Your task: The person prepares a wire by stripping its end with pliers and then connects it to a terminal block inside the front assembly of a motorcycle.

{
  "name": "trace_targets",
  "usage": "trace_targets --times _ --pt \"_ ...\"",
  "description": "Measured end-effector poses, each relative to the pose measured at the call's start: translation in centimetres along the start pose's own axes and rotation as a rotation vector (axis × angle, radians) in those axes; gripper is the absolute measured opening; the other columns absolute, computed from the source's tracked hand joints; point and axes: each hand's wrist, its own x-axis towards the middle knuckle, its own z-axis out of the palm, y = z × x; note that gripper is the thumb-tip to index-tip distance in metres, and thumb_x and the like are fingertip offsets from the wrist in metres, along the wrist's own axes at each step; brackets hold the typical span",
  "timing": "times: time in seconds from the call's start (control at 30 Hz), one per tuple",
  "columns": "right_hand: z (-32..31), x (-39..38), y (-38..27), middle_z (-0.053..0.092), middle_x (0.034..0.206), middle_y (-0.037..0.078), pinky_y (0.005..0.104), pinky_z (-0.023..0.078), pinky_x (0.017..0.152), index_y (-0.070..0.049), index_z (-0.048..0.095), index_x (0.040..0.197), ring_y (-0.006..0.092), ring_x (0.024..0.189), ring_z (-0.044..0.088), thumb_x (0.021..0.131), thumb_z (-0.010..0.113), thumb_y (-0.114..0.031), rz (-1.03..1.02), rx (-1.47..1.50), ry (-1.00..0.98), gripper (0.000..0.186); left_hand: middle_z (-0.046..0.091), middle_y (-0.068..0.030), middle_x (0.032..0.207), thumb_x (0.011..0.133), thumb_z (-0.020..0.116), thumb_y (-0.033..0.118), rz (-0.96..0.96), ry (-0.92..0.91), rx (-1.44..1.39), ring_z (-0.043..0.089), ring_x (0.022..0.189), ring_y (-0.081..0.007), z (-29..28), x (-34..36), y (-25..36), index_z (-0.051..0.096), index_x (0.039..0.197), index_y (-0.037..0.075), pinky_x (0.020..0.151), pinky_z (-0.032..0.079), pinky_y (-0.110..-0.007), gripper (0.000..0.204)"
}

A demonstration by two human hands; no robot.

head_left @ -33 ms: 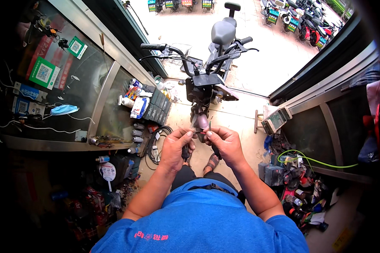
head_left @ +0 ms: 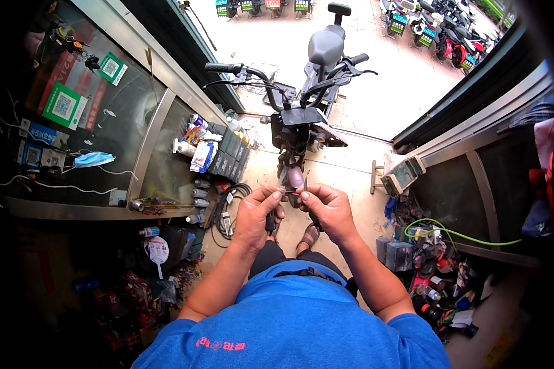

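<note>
My left hand [head_left: 257,214] and my right hand [head_left: 327,210] are raised close together in front of my body, both closed in a pinch. Between the fingertips runs a short thin wire [head_left: 295,194], partly red and partly dark. A dark piece [head_left: 269,223] hangs below the left fingers; its kind is hidden. Another dark piece shows under the right fingers, and a thin greenish strip [head_left: 306,183] sticks up by the right thumb. Just beyond the hands stands an electric scooter [head_left: 298,117], its handlebars toward me and its front wheel partly covered by my fingers.
Black boxes and bottles [head_left: 228,157] stand by the glass counter [head_left: 157,147] at left, with a coiled black cable [head_left: 224,212] on the floor. At right are a small wooden stool [head_left: 375,178], a green hose [head_left: 474,241] and piled parts [head_left: 437,289]. Parked scooters [head_left: 434,31] line the outside.
</note>
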Motion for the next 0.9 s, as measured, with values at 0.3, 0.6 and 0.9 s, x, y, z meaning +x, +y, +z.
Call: trace_targets --times 0.3,0.6,0.9 --pt "0.3 0.4 1.1 0.079 0.093 0.006 0.0261 0.056 0.075 0.002 0.078 0.106 0.0090 0.083 0.070 0.096 0.076 -0.009 -0.117 -0.390 0.061 0.015 0.076 -0.0106 0.104 0.091 0.075 0.001 0.710 0.344 0.820 0.067 0.069 -0.0152 0.9 -0.4 0.3 0.069 0.119 0.001 0.061 0.052 -0.027 0.029" --pt "0.6 0.2 1.0 0.073 0.088 0.011 0.0298 0.057 0.070 0.002 0.076 0.105 0.0187 0.077 0.072 0.090 0.078 -0.002 -0.423 -0.702 0.000 0.016 0.078 -0.0143 0.096 0.095 0.071 0.006 0.600 -0.113 1.113 0.073 0.076 -0.0222 -0.8 0.1 0.7 0.078 0.104 -0.001 0.066 0.056 -0.032 0.013" --pt "0.1 0.6 0.6 0.072 0.087 0.012 0.0375 0.056 0.068 0.000 0.075 0.096 0.0289 0.077 0.071 0.082 0.079 0.001 -0.619 -0.882 -0.069 0.014 0.075 -0.0076 0.078 0.097 0.070 0.017 0.003 -0.046 0.671 0.064 0.057 -0.0099 -1.5 1.0 0.4 0.076 0.095 -0.003 0.050 0.049 -0.026 0.021"
